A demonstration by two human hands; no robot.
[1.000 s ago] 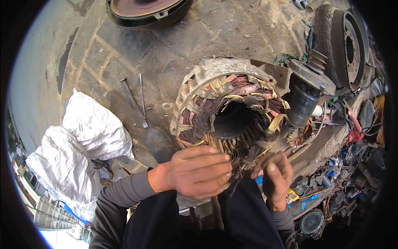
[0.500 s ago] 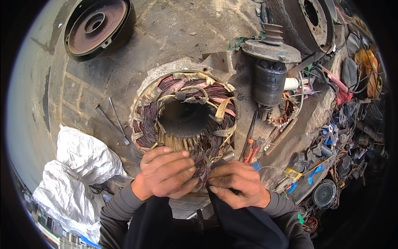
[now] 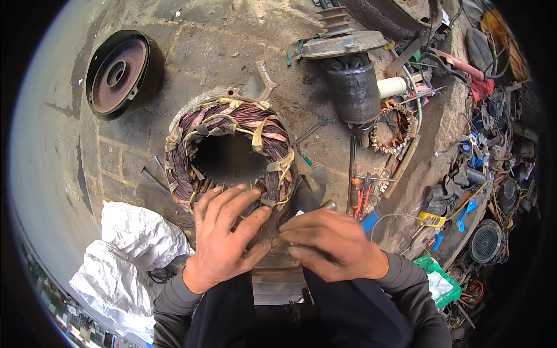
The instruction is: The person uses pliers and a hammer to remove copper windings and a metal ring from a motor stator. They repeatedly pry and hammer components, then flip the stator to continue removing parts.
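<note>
A motor stator (image 3: pixel 187 124) stands in front of me, wound with dark red wire and tied with pale cloth strips around a dark round bore. My left hand (image 3: pixel 229 235) lies over its near rim, fingers spread and stretched onto the windings. Thin loose wires (image 3: pixel 270 232) come off the near edge between my two hands. Just right of them is my right hand (image 3: pixel 333 243), its fingers bent together toward the thumb; whatever they pinch is too small to make out.
A rotor with a pulley (image 3: pixel 353 87) stands back right, near a small copper-wound ring (image 3: pixel 393 127). Pliers with orange handles (image 3: pixel 361 197) lie closer. White sheeting (image 3: pixel 136 238) is at left, a round metal housing (image 3: pixel 122 75) far left. Scrap (image 3: pixel 464 214) crowds the right edge.
The view has shifted, so the stator sits further left in it. My left hand's fingers have spread from a curled grip onto the windings. My right hand stays close to the wires.
</note>
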